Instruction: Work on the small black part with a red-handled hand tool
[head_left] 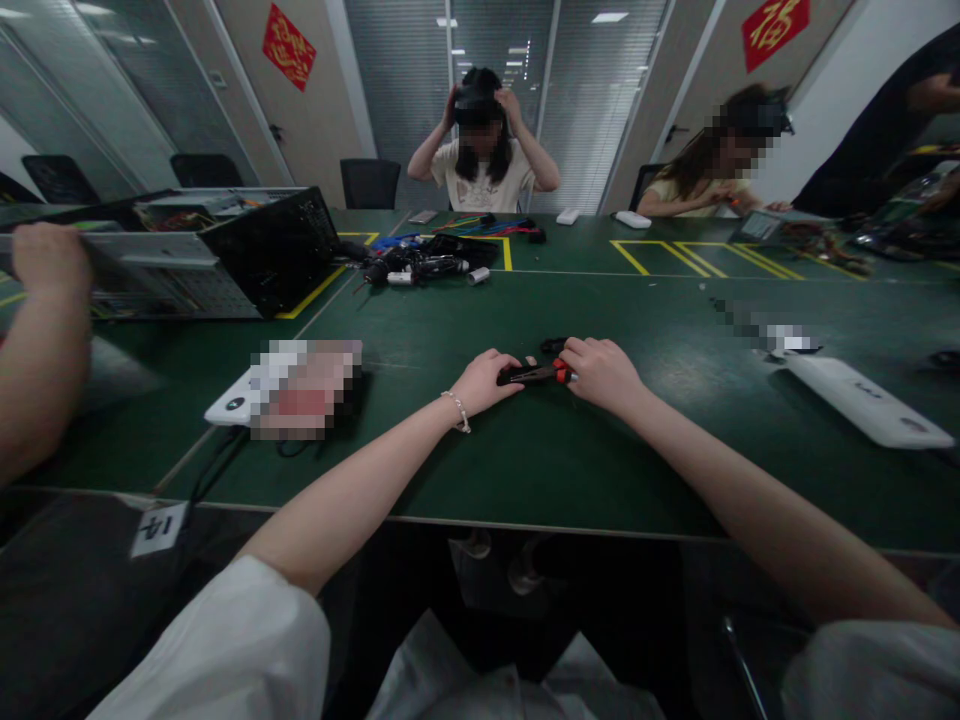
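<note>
Over the green tabletop, near its front edge, my two hands meet at a pair of pliers [534,375] with a dark head and red-and-black handles. My right hand [606,372] is closed round the red handle end. At the dark head end, my left hand [484,385], with a bracelet at the wrist, has its fingers closed against the tool. Whether the left fingers also pinch something small is too dark to tell. Just beyond lies a small black piece [553,345], partly behind the right fingers.
An opened computer case [262,255] stands at left, with another person's hand [49,260] on it. Cables [420,260] are heaped behind my hands. White power banks [870,400] lie right and left [232,400]. Two people sit across the green table [450,480].
</note>
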